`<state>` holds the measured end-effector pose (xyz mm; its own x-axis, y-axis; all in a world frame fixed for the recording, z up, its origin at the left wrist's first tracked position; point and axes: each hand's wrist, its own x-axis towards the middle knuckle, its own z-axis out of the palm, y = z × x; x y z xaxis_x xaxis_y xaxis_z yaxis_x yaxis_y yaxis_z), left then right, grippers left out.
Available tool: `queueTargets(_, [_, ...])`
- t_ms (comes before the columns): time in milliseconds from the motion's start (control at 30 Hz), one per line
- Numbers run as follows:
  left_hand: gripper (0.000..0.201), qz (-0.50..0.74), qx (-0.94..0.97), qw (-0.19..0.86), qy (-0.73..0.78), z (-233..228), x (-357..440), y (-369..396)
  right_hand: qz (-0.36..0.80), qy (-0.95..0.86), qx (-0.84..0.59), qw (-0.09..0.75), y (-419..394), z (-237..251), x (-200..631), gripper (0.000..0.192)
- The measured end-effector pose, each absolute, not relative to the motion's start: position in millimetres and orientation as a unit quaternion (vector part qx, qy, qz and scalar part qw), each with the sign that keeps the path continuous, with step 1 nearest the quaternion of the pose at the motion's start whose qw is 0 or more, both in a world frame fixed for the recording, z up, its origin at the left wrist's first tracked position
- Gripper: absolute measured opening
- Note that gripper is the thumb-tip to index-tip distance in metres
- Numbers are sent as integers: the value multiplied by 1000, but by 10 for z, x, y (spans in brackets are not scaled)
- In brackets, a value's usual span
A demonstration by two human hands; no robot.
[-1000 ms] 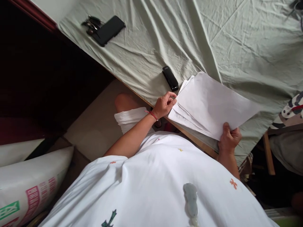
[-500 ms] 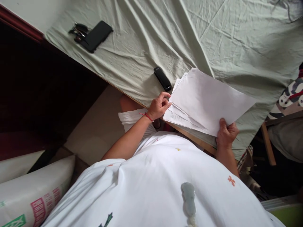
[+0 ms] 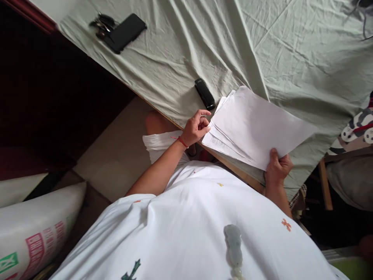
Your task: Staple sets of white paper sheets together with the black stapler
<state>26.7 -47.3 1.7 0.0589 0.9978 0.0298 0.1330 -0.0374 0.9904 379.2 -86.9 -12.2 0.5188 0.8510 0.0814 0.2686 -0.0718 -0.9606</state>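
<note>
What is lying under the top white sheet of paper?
Under the top sheet, edges of more sheets fan out near the left hand; one shows faint print. The right hand holds the stack. Their covered parts cannot be seen.

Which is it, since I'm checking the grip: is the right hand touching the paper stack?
Touching. The head view shows the right hand with its thumb pressed on the paper stack at its near corner.

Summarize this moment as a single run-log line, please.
left hand: fingers at paper stack corner | right hand: grips stack edge | stapler: beside stack
</note>
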Motion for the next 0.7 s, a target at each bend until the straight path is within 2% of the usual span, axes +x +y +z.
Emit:
queueTargets(367, [46,431,581,467,509,-1,287,-409,252,-404,-678,560,-889,-153,3792,43])
queueTargets(600, [44,485,551,440,518,-37,326,-445,270,-443,-695,498,-895,-118,3845,41])
queueTargets(700, [44,475,555,442,519,-36,315,-437,267,-437,-696,504,-889,-149,3862,40])
